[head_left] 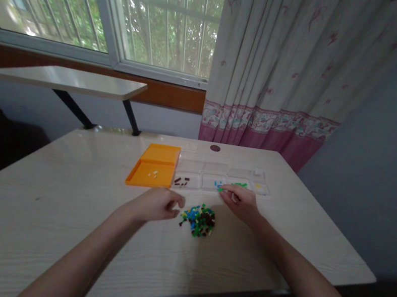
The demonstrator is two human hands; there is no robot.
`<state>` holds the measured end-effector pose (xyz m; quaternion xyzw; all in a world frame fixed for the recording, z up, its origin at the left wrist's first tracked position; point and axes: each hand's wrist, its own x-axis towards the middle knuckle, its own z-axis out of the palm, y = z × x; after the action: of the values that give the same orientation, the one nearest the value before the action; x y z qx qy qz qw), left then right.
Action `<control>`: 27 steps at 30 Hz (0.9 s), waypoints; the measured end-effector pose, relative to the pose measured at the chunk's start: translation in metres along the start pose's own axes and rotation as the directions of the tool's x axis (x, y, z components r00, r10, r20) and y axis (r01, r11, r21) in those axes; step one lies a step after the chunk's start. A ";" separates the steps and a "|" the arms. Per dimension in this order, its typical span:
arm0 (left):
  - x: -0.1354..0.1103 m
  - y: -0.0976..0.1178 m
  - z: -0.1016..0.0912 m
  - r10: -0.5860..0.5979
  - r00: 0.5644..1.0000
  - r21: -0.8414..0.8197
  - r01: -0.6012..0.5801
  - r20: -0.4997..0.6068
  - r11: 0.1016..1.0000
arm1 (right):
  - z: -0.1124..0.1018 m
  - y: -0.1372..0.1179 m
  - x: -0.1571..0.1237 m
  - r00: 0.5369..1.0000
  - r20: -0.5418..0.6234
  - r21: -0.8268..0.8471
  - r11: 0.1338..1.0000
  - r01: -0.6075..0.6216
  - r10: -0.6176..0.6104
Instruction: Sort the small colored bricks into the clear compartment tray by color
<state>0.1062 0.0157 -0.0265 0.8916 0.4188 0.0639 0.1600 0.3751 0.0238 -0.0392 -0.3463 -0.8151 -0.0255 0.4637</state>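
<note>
A mixed pile of small building bricks point(204, 221) in green, blue, dark brown and yellow lies on the table. Just left of it is my left hand point(161, 205), fingers curled, with a gap between thumb and forefinger and nothing visible in it. My right hand point(241, 200) pinches a small green brick point(220, 190) over the front of a clear tray. Blue bricks point(218, 183) lie in that tray beside the fingertips. Green bricks point(240, 184) sit in the compartment to the right, partly behind my hand. Dark brown bricks point(182, 181) occupy a clear compartment at left.
An open orange case point(133, 172) holds several whitish bricks point(153, 174). Yellow bricks point(258, 185) lie in the rightmost clear box. A raised shelf point(65, 78) stands on the table's back left. Behind are a window and a curtain point(274, 69).
</note>
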 end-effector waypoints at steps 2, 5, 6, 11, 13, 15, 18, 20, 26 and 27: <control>0.002 0.003 0.003 0.004 1.000 0.002 -0.005 0.008 1.000 | 0.000 -0.001 0.000 1.000 -0.002 0.000 1.000 -0.004 0.004; 0.004 0.006 0.006 0.016 1.000 0.014 -0.016 0.006 1.000 | 0.001 -0.001 -0.001 1.000 -0.001 -0.006 1.000 -0.012 0.012; 0.005 0.006 0.007 0.023 1.000 0.017 -0.023 0.005 1.000 | 0.002 -0.001 -0.001 1.000 0.003 -0.011 1.000 -0.019 0.019; 0.006 0.006 0.009 0.049 0.999 0.033 -0.048 -0.010 0.998 | -0.006 0.009 0.001 0.990 0.107 -0.101 0.992 -0.082 0.092; 0.005 0.004 0.009 0.053 0.999 0.031 -0.053 -0.012 0.998 | -0.013 0.020 0.003 0.966 0.194 -0.151 0.978 -0.142 0.170; 0.005 0.002 0.010 0.049 0.999 0.030 -0.049 -0.015 0.998 | -0.021 0.036 0.004 0.922 0.275 -0.204 0.954 -0.220 0.272; 0.005 0.000 0.011 0.030 0.999 0.029 -0.030 -0.018 0.999 | -0.030 0.060 0.001 0.858 0.331 -0.266 0.911 -0.315 0.393; 0.005 -0.001 0.011 0.016 1.000 0.028 -0.015 -0.014 1.000 | -0.033 0.074 -0.002 0.831 0.344 -0.287 0.891 -0.350 0.437; 0.004 -0.003 0.010 0.022 1.000 0.026 -0.022 -0.014 0.999 | -0.036 0.091 -0.006 0.779 0.337 -0.352 0.838 -0.416 0.528; 0.004 -0.003 0.010 0.023 1.000 0.026 -0.023 -0.012 0.999 | -0.037 0.092 -0.006 0.775 0.326 -0.371 0.827 -0.422 0.541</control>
<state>0.1092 0.0182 -0.0364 0.8979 0.4103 0.0659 0.1450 0.4583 0.0766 -0.0483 -0.6034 -0.7656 0.0561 0.2159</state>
